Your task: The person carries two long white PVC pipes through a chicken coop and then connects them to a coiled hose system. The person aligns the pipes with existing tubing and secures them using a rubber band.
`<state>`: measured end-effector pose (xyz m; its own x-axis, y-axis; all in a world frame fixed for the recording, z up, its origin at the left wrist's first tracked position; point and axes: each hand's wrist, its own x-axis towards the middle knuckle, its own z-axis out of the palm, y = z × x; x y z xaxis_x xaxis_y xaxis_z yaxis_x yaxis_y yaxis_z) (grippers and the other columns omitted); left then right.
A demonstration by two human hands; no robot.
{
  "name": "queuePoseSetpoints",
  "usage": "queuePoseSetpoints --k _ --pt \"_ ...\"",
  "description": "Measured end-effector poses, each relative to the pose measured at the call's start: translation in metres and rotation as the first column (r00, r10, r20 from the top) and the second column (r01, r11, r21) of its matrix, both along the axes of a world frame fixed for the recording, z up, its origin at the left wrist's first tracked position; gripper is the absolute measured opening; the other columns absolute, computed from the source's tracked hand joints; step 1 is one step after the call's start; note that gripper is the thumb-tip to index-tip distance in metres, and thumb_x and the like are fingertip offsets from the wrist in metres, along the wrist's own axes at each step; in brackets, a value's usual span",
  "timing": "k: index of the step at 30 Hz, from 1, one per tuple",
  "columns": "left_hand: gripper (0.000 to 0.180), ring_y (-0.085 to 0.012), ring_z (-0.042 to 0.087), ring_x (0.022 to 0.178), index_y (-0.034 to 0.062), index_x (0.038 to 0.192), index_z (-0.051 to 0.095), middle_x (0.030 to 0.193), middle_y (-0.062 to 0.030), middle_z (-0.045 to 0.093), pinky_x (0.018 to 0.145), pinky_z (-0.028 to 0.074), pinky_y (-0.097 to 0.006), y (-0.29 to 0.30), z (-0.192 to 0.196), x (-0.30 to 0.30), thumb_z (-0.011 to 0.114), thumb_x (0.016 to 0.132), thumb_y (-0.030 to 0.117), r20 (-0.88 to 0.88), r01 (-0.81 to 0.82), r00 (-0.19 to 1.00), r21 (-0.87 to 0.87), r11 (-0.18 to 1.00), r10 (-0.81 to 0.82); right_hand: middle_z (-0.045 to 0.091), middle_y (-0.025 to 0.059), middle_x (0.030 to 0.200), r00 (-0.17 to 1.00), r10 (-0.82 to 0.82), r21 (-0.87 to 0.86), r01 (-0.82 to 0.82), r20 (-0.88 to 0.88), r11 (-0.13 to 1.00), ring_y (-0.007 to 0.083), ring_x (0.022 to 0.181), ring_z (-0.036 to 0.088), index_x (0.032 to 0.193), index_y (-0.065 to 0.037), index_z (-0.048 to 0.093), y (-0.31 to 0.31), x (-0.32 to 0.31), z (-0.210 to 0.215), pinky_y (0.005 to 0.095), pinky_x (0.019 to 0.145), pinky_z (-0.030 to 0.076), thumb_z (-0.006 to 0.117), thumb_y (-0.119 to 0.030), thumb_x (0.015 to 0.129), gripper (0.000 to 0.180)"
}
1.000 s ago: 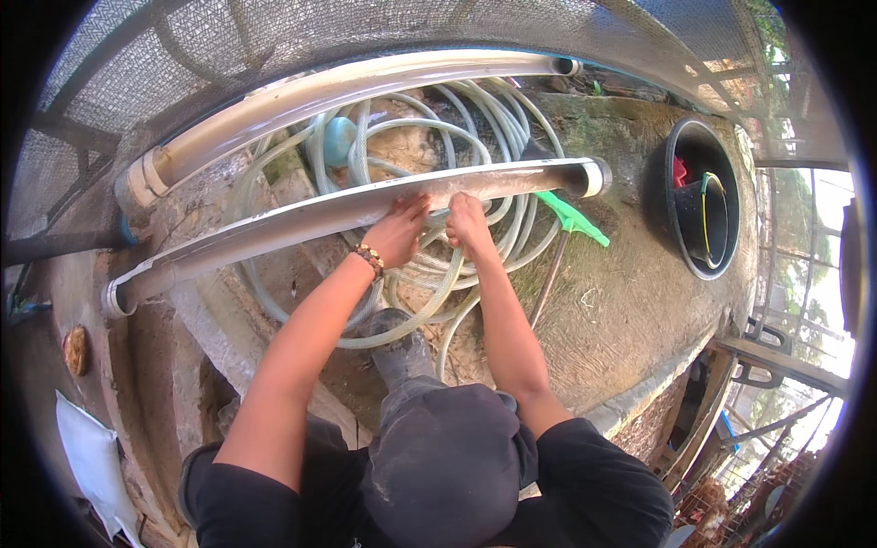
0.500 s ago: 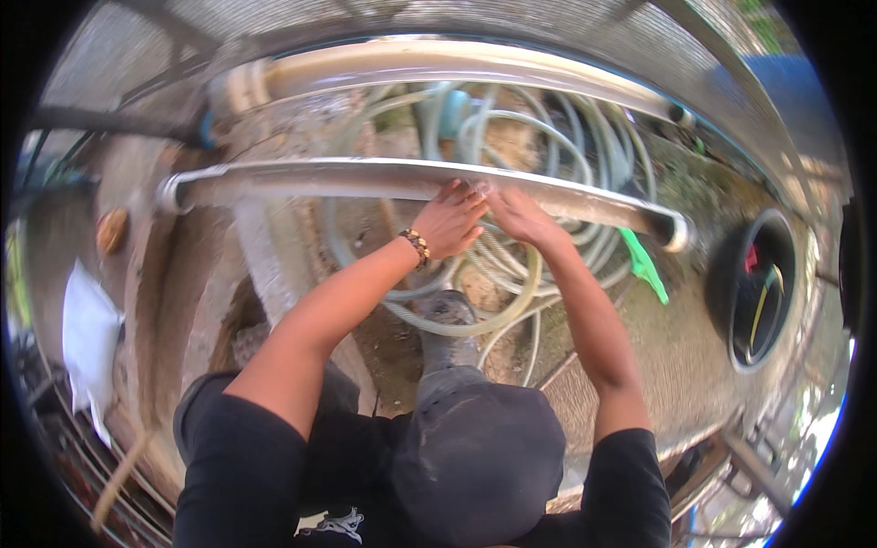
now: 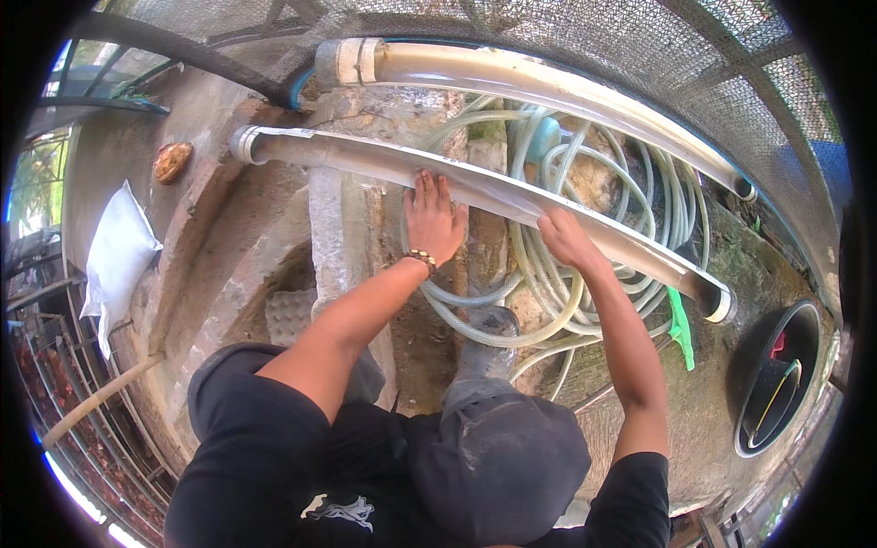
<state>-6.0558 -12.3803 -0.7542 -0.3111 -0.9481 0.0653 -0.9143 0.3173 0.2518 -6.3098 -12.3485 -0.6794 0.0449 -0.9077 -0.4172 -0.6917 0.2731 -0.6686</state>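
Across the space before me lies a long white pipe trough, cut open along its top and capped at both ends. On its near wall my left hand lies flat, fingers stretched out, with a beaded bracelet at the wrist. My right hand is closed at the trough's near rim, right of the middle; whatever its fingers hold, if anything, is hidden. Under the trough a large coil of clear hose spreads over the ground, partly covered by it.
Behind stands a second pipe trough along dark mesh netting. A black tub sits at right, beside a green strip. At left are a white sack, a brown lump and concrete ledges.
My hands have drawn apart: the left lies further left along the trough, the right further right, now closed. The whole view has shifted and tilted.
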Motion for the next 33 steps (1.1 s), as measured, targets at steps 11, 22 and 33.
queuePoseSetpoints --k 11,22,33 --pt "0.054 -0.0333 0.03 0.141 0.004 0.139 0.045 0.148 -0.0173 0.04 0.115 0.013 -0.06 0.027 0.016 -0.049 0.046 0.095 0.033 -0.231 0.492 0.86 0.138 0.859 -0.455 0.057 0.0372 0.085 0.997 -0.017 0.058 0.013 0.075 0.998 0.0519 0.086 0.056 0.082 0.012 0.056 0.0 0.003 -0.01 0.0527 0.08 0.043 0.041 -0.025 0.091 0.041" --pt "0.045 -0.0378 0.032 0.139 0.0091 0.134 0.054 0.15 -0.0232 0.033 0.114 0.025 -0.052 0.006 0.0 0.003 0.051 0.093 0.027 -0.126 -0.139 0.984 -0.083 0.987 0.128 0.058 0.0353 0.089 0.991 0.121 0.032 -0.123 0.049 0.992 0.0522 0.09 0.053 0.081 0.011 0.056 -0.001 0.02 0.001 0.054 0.082 0.04 0.041 -0.026 0.091 0.041" --pt "0.051 -0.0358 0.051 0.12 -0.0012 0.124 0.056 0.129 -0.022 0.054 0.1 0.041 -0.045 -0.047 0.0 0.004 0.073 0.083 0.023 -0.442 -0.8 0.09 0.502 0.329 0.893 0.057 0.036 0.087 0.993 0.114 0.0 -0.114 0.031 0.993 0.0524 0.09 0.053 0.081 0.01 0.056 -0.001 0.024 0.002 0.0544 0.081 0.04 0.043 -0.027 0.092 0.041"
